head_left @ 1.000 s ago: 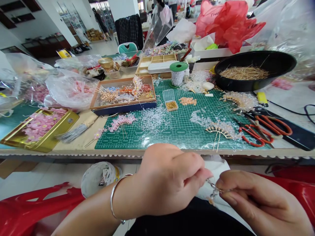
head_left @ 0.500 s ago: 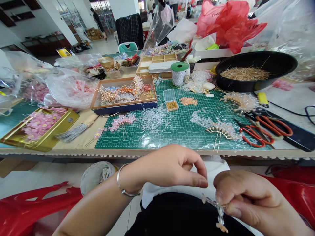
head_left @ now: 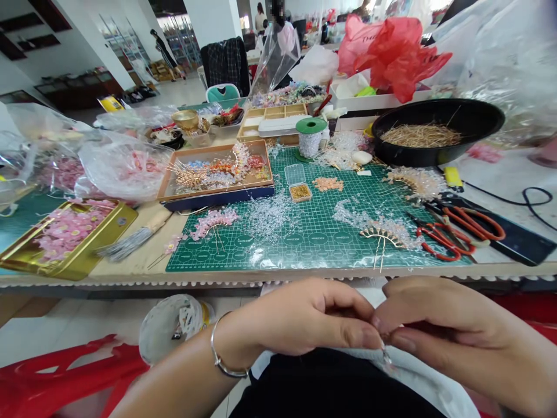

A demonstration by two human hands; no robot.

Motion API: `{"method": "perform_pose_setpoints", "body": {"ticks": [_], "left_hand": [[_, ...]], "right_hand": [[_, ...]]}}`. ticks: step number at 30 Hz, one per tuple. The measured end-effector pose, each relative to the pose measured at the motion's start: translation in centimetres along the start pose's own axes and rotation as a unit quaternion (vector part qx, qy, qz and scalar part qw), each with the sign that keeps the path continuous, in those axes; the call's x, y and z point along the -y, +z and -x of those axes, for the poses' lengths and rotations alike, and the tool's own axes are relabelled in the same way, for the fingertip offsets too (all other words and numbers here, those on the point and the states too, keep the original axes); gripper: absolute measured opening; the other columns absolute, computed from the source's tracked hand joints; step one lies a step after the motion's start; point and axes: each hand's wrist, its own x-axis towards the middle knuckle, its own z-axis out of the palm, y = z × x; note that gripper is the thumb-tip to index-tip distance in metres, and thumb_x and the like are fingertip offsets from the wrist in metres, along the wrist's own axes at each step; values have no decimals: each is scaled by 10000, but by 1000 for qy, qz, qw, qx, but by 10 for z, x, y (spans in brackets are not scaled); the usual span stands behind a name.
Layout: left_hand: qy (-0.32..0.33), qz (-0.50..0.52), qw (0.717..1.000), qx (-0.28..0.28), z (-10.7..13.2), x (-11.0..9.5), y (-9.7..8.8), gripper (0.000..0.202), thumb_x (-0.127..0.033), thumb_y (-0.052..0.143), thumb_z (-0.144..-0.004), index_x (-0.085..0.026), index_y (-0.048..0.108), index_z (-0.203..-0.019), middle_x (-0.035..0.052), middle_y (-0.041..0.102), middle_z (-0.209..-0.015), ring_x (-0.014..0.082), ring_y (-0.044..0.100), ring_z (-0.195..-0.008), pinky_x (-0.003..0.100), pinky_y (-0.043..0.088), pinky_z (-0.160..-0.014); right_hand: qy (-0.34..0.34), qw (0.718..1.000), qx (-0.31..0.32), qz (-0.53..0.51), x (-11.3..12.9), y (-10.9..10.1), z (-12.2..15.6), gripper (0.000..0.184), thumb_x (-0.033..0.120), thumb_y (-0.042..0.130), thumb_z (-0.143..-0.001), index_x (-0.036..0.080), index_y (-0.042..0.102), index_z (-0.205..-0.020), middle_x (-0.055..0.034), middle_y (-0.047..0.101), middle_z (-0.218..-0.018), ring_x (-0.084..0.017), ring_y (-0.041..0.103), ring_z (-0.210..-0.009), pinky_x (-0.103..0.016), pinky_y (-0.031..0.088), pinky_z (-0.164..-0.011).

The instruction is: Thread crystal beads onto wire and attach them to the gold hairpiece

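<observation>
L hand [head_left: 300, 319] curled, thumb tip right at the pinch, can't tell if it grips; R hand [head_left: 452, 325] closed, fingertips pinching a thin silvery wire w/ tiny clear beads [head_left: 385, 355], mostly hidden, held over the lap, prob for close control. Green gridded cutting mat [head_left: 304, 255] on the pale wooden surface [head_left: 130, 270] carries loose clear beads and a gold fan-shaped hairpin frame [head_left: 378, 235], w/ orange-red-handled scissors [head_left: 441, 242] at R, prob kept within reach. Mat's printed markings and the crumpled red plastic bag's [head_left: 391, 52] lettering aren't legible.
</observation>
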Motion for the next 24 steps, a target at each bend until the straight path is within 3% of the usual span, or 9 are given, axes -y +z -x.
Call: {"method": "perform_pose_setpoints", "body": {"ticks": [3, 6, 9, 11, 13, 15, 18, 20, 24], "left_hand": [[51, 56, 995, -60, -3, 11, 6, 49, -178, 709, -814, -143, 699, -780, 2, 681, -759, 97, 633, -724, 219, 515, -746], [133, -8, 972, -195, -4, 20, 9, 110, -249, 725, -816, -146, 708, -784, 32, 704, -768, 124, 638, -707, 244, 522, -690], [239, -226, 887, -325, -2, 28, 12, 100, -227, 668, -852, -160, 717, -795, 33, 708, -725, 135, 618, -670, 258, 498, -653], [298, -321, 823, -362, 1, 31, 14, 119, -207, 616, -881, -160, 716, -836, 37, 715, -720, 137, 620, -657, 259, 493, -637], [310, -359, 802, -363, 5, 32, 16, 164, -219, 566, -916, -154, 711, -875, 46, 719, -736, 141, 632, -665, 260, 498, -635], [262, -372, 822, -343, 11, 29, 15, 214, -258, 532, -943, -156, 718, -917, 55, 723, -769, 153, 644, -703, 272, 502, -662], [148, -301, 896, -291, 18, 20, 11, 265, -286, 496, -966, -174, 724, -1040, 53, 738, -861, 160, 657, -799, 274, 494, -720], [75, -225, 933, -270, 20, 16, 9, 255, -300, 540, -946, -178, 723, -1076, 39, 726, -868, 143, 622, -760, 248, 464, -676], [35, -173, 941, -288, 18, 20, 5, 189, -316, 705, -819, -160, 743, -920, -1, 629, -743, 106, 453, -630, 238, 344, -589]], "right_hand": [[39, 993, -101, 36, -3, 8, 5, 292, 276, 610, -940, 362, 622, -1220, 33, 696, -908, -139, 669, -772, -197, 546, -706], [80, 980, -182, 3, -4, 23, 1, 160, 357, 546, -971, 292, 629, -1092, 28, 646, -774, -131, 615, -646, -177, 537, -589], [122, 978, -167, -17, -5, 38, -9, 242, 433, 532, -971, 243, 627, -856, 23, 586, -650, -138, 567, -566, -195, 514, -518], [132, 984, -120, -21, -6, 44, -15, 281, 457, 528, -970, 235, 650, -847, 8, 612, -650, -157, 612, -597, -216, 535, -551], [128, 987, -98, -28, -8, 45, -18, 290, 469, 534, -966, 235, 675, -871, -18, 671, -728, -188, 670, -708, -235, 554, -616], [138, 985, -99, -42, -11, 44, -20, 305, 481, 538, -964, 236, 680, -850, -24, 685, -767, -198, 667, -760, -247, 543, -652], [168, 979, -86, -77, -17, 44, -23, 335, 518, 548, -950, 232, 689, -849, -34, 692, -804, -207, 639, -775, -279, 518, -688], [181, 976, -71, -96, -21, 45, -24, 327, 533, 583, -920, 229, 696, -876, -41, 689, -816, -214, 629, -778, -297, 507, -698], [193, 971, -114, -85, -21, 52, -24, 260, 467, 594, -915, 238, 665, -816, 0, 589, -690, -179, 537, -660, -288, 445, -629]]}}
